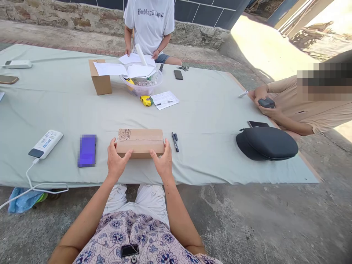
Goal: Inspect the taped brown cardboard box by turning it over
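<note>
Brown cardboard box lies on the pale green cloth near its near edge, with a lengthwise taped seam and a dark sketch too small to make out. Left hand and right hand touch its near corners, open, not gripping.

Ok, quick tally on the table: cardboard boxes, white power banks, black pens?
Cardboard boxes: 2 (near box, far box)
White power banks: 2 (cabled power bank, far-left power bank)
Black pens: 2 (near pen, far pen)
Total: 6
</note>
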Available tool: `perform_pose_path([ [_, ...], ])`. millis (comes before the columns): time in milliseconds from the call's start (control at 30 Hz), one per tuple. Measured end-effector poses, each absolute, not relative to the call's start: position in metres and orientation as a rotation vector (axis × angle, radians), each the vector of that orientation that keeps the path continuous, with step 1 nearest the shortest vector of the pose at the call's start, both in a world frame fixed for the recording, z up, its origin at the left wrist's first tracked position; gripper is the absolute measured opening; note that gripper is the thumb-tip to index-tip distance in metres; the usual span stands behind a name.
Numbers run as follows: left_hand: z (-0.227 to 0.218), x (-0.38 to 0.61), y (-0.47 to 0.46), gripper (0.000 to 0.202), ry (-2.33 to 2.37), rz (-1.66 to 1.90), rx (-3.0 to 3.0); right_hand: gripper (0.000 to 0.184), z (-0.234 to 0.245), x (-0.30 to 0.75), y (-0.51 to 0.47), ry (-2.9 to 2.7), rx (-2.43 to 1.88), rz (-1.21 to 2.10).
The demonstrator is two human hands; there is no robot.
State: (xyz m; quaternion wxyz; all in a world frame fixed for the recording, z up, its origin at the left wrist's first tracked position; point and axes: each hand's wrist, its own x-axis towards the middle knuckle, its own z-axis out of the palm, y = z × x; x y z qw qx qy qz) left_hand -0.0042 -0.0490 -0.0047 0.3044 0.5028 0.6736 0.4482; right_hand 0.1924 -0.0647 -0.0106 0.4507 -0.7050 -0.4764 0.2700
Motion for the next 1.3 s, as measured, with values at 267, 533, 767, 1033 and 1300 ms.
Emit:
perform_pose_path([
  [267,0.0,0.018,-0.051,0.1,1.915,1.083,1.481,0.098,-0.009,0.175,-0.06,-1.323,-1.883,0.429],
  [533,-0.011,0.024,-0.047,0.108,1.897,1.149,1.561,0.099,-0.017,0.173,-0.06,-1.27,-1.785,0.46],
  [767,-0.022,0.012,-0.049,0.092,1.78,1.203,1.701,0.08,-0.031,0.198,-0.065,-1.15,-1.64,0.63],
  [1033,-0.034,0.0,-0.047,0.057,1.659,1.35,1.705,0.061,-0.03,0.216,-0.07,-1.102,-1.513,0.833],
  [1300,-0.043,-0.002,-0.056,0.055,1.635,1.456,1.717,0.054,-0.035,0.216,-0.076,-0.994,-1.401,0.93],
])
